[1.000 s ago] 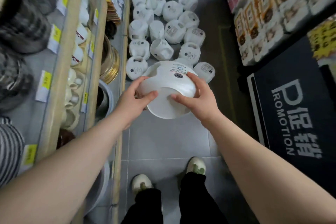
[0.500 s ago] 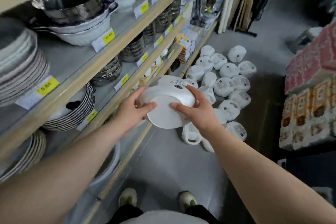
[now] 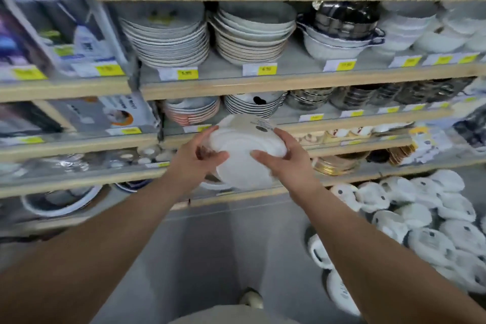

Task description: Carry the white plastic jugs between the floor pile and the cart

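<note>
I hold a white bowl (image 3: 243, 155) in both hands in front of the shop shelves, its base turned toward me and a printed label on its upper side. My left hand (image 3: 196, 156) grips its left rim, thumb across the base. My right hand (image 3: 285, 159) grips the right rim the same way. The bowl hangs level with the lower shelf boards, a little in front of them.
Wooden shelves (image 3: 263, 84) carry stacked plates (image 3: 168, 39), bowls (image 3: 252, 37) and metal pots (image 3: 344, 18) behind yellow price tags. Several white bowls (image 3: 420, 223) lie upside down on the grey floor at the right. Boxed goods (image 3: 60, 31) fill the left shelves. My shoe (image 3: 251, 297) shows below.
My view has swung from the floor and aisle round to face the shelves straight on. Both hands kept the same hold on the white bowl.
</note>
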The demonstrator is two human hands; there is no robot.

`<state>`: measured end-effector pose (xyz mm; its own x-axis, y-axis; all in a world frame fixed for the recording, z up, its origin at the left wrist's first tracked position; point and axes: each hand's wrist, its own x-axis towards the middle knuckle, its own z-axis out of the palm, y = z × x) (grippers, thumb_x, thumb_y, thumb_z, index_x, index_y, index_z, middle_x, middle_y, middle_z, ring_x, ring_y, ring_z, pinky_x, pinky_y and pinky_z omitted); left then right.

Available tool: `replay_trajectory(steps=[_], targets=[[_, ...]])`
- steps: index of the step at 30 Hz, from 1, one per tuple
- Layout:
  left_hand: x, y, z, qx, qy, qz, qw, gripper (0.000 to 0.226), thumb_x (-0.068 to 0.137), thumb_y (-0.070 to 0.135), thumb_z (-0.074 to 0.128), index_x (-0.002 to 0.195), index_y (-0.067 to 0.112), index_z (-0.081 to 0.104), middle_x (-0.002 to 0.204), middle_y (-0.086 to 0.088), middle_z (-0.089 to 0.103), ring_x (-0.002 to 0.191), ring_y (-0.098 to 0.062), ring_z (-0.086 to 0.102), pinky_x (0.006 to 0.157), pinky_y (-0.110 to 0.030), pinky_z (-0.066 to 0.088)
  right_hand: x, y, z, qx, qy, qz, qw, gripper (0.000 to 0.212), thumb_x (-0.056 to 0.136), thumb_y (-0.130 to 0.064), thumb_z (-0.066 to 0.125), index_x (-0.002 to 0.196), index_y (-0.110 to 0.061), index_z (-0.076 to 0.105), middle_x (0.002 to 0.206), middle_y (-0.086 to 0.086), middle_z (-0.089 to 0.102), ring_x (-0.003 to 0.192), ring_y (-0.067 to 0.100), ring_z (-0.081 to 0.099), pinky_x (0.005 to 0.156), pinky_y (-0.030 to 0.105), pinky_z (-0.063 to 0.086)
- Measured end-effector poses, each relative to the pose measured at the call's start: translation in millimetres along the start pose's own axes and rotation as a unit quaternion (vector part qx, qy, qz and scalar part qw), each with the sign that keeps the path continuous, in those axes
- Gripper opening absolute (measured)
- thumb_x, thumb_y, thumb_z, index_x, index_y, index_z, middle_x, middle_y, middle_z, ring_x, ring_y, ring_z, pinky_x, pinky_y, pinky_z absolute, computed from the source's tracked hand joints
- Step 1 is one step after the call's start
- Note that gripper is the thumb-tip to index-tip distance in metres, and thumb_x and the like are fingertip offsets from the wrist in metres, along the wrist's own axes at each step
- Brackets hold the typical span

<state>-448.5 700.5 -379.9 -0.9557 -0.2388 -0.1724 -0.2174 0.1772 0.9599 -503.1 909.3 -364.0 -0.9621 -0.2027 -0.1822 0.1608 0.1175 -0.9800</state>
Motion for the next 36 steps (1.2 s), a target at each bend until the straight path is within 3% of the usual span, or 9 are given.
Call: replay_trajectory(steps=[5,10,16,20,24,26,30,31,36], targets=[[-76.1,-39.3,-100.6,-0.057,0.108,-0.031,0.992,0.073,0.056,0.059,0.079,0.124,0.055,0.054,0.110,-0.004,0.069,0.099,-0.023,0.068,0.082,-0.045,0.059,-23.2,-2.4,114.6,-0.026,-0.115,-0.002,0.993,0.073,0.066,-0.023,0.089,0.131,-0.025,0.054,0.124,0.002,0.064,0.108,0.018,0.064,0.090,0.041,0.056],[-165.4,-78.2,-199.5,-0.083,0.228,-0.043,0.969,0.054,0.067,0.044,0.084,0.108,0.066,0.057,0.104,0.010,0.072,0.097,-0.012,0.070,0.075,-0.036,0.060,-73.0,-0.2,237.0,-0.063,-0.210,-0.003,0.976,0.081,0.062,-0.029,0.090,0.134,-0.025,0.054,0.130,0.002,0.059,0.113,0.019,0.061,0.096,0.044,0.052],[-264.8,-116.9,-294.7,-0.107,0.346,-0.052,0.931,0.050,0.076,0.028,0.082,0.103,0.063,0.059,0.100,0.022,0.072,0.093,-0.002,0.069,0.069,-0.025,0.058,-139.3,1.0,365.2,-0.070,-0.325,-0.017,0.943,0.084,0.051,-0.043,0.086,0.129,-0.034,0.056,0.121,-0.012,0.059,0.108,0.012,0.061,0.094,0.043,0.054],[-312.8,-129.4,-340.7,-0.108,0.420,-0.061,0.899,0.052,0.075,0.029,0.083,0.100,0.067,0.058,0.101,0.026,0.071,0.094,0.001,0.068,0.072,-0.024,0.057,-166.0,-2.5,439.4,-0.075,-0.399,-0.019,0.914,0.085,0.054,-0.040,0.089,0.132,-0.031,0.055,0.127,-0.005,0.060,0.109,0.013,0.062,0.096,0.041,0.053],[-345.9,-134.6,-390.1,-0.112,0.499,-0.084,0.855,0.059,0.058,0.048,0.087,0.105,0.067,0.056,0.118,0.011,0.068,0.106,-0.012,0.066,0.087,-0.037,0.056,-179.1,-13.2,518.5,-0.089,-0.473,-0.042,0.875,0.079,0.066,-0.031,0.087,0.137,-0.026,0.052,0.131,-0.004,0.057,0.115,0.015,0.058,0.101,0.042,0.049],[-358.1,-134.9,-417.7,-0.109,0.528,-0.091,0.837,0.064,0.048,0.057,0.085,0.102,0.071,0.054,0.121,0.007,0.067,0.107,-0.017,0.066,0.087,-0.042,0.057,-183.5,-22.0,559.6,-0.099,-0.519,-0.051,0.848,0.081,0.069,-0.033,0.085,0.140,-0.027,0.047,0.132,-0.009,0.055,0.114,0.011,0.056,0.102,0.040,0.048],[-380.5,-136.0,-467.6,-0.091,0.601,-0.102,0.787,0.066,0.047,0.059,0.085,0.102,0.074,0.052,0.120,0.007,0.067,0.109,-0.017,0.065,0.087,-0.045,0.057,-196.7,-43.0,638.7,-0.101,-0.598,-0.073,0.792,0.067,0.073,-0.027,0.083,0.132,-0.031,0.051,0.103,-0.028,0.054,0.089,-0.012,0.056,0.084,0.018,0.051],[-386.1,-136.7,-478.7,-0.087,0.620,-0.105,0.773,0.065,0.048,0.059,0.086,0.102,0.074,0.052,0.120,0.007,0.067,0.108,-0.017,0.065,0.086,-0.045,0.058,-201.7,-47.5,656.8,-0.104,-0.612,-0.079,0.780,0.068,0.073,-0.027,0.083,0.133,-0.032,0.051,0.100,-0.030,0.053,0.087,-0.012,0.055,0.082,0.018,0.051],[-417.2,-148.6,-530.3,-0.081,0.679,-0.122,0.719,0.066,0.050,0.059,0.086,0.102,0.075,0.050,0.111,0.006,0.071,0.098,-0.018,0.070,0.072,-0.049,0.061,-234.6,-53.1,737.6,-0.098,-0.649,-0.073,0.750,0.074,0.071,-0.025,0.085,0.136,-0.024,0.050,0.114,-0.016,0.061,0.098,-0.002,0.059,0.086,0.022,0.052]])
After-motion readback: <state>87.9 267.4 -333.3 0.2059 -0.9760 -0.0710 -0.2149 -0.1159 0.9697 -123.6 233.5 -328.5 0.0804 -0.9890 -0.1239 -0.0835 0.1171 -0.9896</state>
